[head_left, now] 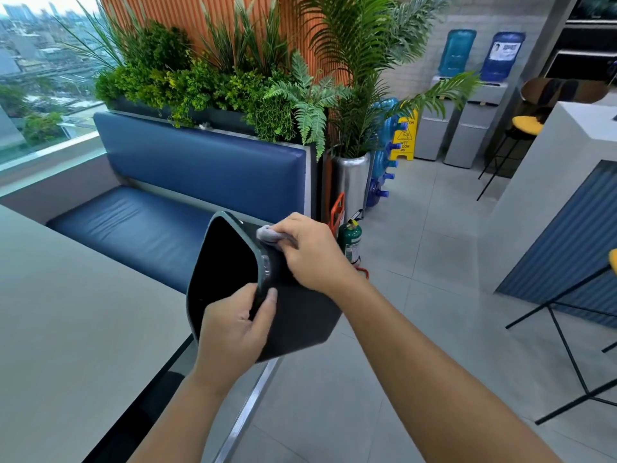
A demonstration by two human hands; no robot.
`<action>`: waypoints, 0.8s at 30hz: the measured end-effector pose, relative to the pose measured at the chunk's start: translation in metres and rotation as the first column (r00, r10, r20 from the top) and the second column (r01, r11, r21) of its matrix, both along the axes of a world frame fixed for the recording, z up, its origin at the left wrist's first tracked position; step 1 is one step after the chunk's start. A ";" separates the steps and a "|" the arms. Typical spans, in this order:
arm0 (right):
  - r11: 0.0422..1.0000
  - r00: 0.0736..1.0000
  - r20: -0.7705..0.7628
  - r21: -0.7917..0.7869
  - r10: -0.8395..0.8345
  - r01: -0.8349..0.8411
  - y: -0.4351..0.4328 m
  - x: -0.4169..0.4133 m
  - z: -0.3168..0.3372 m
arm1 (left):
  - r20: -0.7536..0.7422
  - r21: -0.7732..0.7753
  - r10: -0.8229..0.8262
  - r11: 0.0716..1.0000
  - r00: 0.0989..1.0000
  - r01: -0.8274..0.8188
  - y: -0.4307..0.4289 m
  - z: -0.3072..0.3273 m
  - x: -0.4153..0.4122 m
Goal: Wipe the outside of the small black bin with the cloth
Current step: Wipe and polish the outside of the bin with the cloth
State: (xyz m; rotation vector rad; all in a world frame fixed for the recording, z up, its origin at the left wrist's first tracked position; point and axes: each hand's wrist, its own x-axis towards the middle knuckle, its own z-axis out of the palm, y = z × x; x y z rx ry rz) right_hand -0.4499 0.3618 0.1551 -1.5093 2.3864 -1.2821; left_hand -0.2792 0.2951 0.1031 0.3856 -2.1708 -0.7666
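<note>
Two hands: left hand (233,325) grips bin (300,315) rim; right hand (307,255) apparently presses cloth (265,233).

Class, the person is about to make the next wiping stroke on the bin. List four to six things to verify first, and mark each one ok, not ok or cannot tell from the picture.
1. Grip: the left hand holds the small black bin by its rim, thumb outside: ok.
2. Tool: the right hand holds the cloth, bunched under the fingers: ok.
3. Contact: the cloth lies on the outside wall near the rim, not inside: ok.
4. Clearance: the bin is held tipped in the air, beside the table, not on it: ok.
5. Contents: the inside is too dark to show whether it is empty: cannot tell.
6. Coverage: the base and far side are hidden: cannot tell.
</note>
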 end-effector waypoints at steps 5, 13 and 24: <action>0.945 0.986 -0.098 -0.312 -0.132 0.096 0.033 0.030 -0.034 | -0.036 0.364 0.213 0.913 0.976 -0.185 -0.016 0.009 -0.002; 0.847 0.921 -0.025 -0.403 -0.389 0.347 0.019 0.034 -0.049 | 0.012 0.457 0.229 0.865 0.973 -0.209 -0.011 0.011 -0.020; 0.842 0.898 0.103 -0.314 -0.428 0.438 0.048 -0.027 -0.055 | 0.010 0.522 0.364 0.792 0.931 -0.316 -0.046 0.017 -0.010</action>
